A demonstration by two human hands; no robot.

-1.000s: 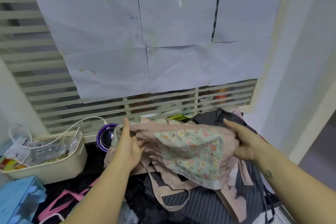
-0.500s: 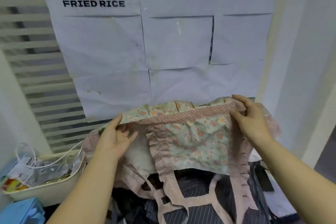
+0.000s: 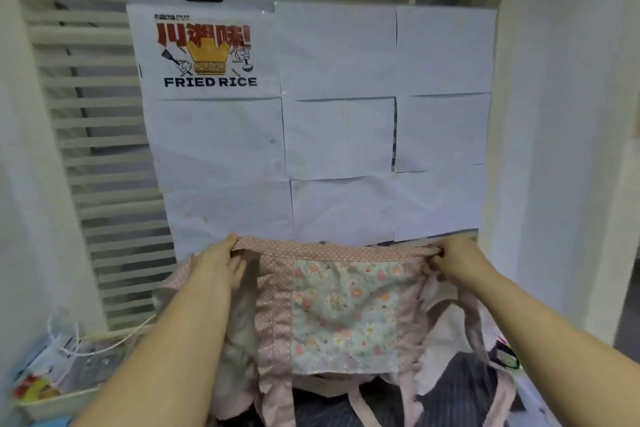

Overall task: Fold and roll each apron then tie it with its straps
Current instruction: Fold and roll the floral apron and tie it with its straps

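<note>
Far below and left of the FRIED RICE poster (image 3: pixel 207 52), a cream basket (image 3: pixel 52 400) is sitting with white cord and packets in it. Straight below the poster, the left hand (image 3: pixel 216 265) is pinching the left end of the dotted pink band (image 3: pixel 332 250), fingers curled over its top edge. The apron (image 3: pixel 346 315) is hanging in the air from that band, below and right of the poster, its floral panel facing the person. Further right of the poster, the right hand (image 3: pixel 457 258) is gripping the band's other end, fingers closed round bunched cloth. A pink strap (image 3: pixel 472 315) is looping down beneath that hand towards dark striped fabric (image 3: pixel 450 388) lying low and right of the poster.

The step looks like spreading the apron out ahead of the first fold. To do it well, the person should be pulling both ends evenly so the band is running level and taut and the panel is hanging flat, untwisted. The left side is bunching more than the right, so it is probably needing a shake. The straps should be hanging free outside the panel, so they are not getting trapped in the roll.
</note>
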